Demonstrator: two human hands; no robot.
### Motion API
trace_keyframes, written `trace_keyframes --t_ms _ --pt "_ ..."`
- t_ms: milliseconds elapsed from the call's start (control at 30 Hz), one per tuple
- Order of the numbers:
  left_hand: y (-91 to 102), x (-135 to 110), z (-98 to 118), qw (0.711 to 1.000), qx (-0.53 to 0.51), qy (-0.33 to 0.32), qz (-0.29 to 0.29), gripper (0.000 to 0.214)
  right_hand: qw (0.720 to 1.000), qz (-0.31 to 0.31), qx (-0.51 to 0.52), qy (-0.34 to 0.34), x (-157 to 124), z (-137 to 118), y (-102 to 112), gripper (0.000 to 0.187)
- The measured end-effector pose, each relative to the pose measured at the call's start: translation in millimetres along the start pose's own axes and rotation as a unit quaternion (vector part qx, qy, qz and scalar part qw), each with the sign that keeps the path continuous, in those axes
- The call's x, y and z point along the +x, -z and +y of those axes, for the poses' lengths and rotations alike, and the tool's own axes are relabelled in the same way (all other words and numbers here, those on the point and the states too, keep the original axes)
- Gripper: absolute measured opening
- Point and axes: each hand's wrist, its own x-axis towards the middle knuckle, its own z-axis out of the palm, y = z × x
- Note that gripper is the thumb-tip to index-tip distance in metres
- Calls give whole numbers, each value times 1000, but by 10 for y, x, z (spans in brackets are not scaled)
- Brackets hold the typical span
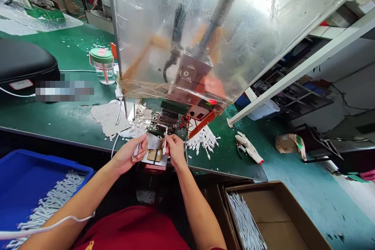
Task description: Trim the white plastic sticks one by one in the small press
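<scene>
My left hand (pixel 131 153) is closed in a pinch on a small white stick-shaped part (pixel 136 149) at the front of a press machine's die (pixel 164 122). My right hand (pixel 175 149) pinches another small white part (pixel 165 145), held upright just in front of the die. Between the hands lies a small metal plate (pixel 154 143). Behind a clear plastic guard sheet (pixel 205 27) stands the machine's ram (pixel 190 66). A pile of white stick parts (pixel 204 140) lies to the right of the die.
A blue bin (pixel 17 172) with white parts sits at lower left, a cardboard box (pixel 281 218) with more parts at lower right. On the green bench are a green-lidded cup (pixel 102 64), papers (pixel 109 119), a white glove (pixel 249 147) and a black case (pixel 23 66).
</scene>
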Motion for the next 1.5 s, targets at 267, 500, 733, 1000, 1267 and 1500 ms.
trace_keyframes --t_ms 267,500,733,1000,1267,1500 --pt "-22 11 -8 1000 23 11 18 41 999 -1 35 -28 8 -12 -30 31" --pt "-35 6 -32 997 64 7 38 42 998 -7 55 -38 8 -26 -31 30" --pt "-95 109 -88 988 144 -12 62 39 998 -12 52 -38 20 -40 -31 33" --pt "-300 250 -144 970 213 -47 103 45 999 -39 -23 -12 -29 -68 125 32" --pt "-337 374 -207 947 297 -41 114 37 871 229 -429 72 228 -290 1543 20" --pt "-422 430 -195 945 297 -62 124 34 829 300 -471 30 603 -244 2029 18"
